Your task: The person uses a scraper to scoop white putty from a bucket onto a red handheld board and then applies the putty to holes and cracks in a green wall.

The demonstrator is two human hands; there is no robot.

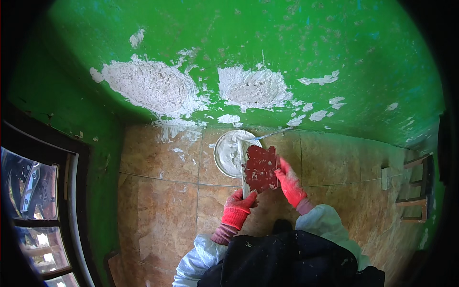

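In red gloves, both my hands hold a dark red flat putty spreader (261, 167) smeared with white putty. My left hand (238, 208) is closed at its lower left corner, where a pale, putty-coated strip (244, 165) runs up the left edge. Whether that strip is a separate blade cannot be made out. My right hand (289, 182) grips the right edge, its fingers partly hidden. Just behind and left of the spreader stands a round white bucket (216, 160) containing white putty (230, 152). A thin light-coloured tool (275, 134) slants from the bucket toward the wall.
The green wall (248, 38) ahead carries two large rough putty patches (148, 86) and several small smears. Tan floor tiles (158, 201) bear white splashes below. A framed glass door or window (40, 186) is at left, a dark wooden frame (415, 202) at right.
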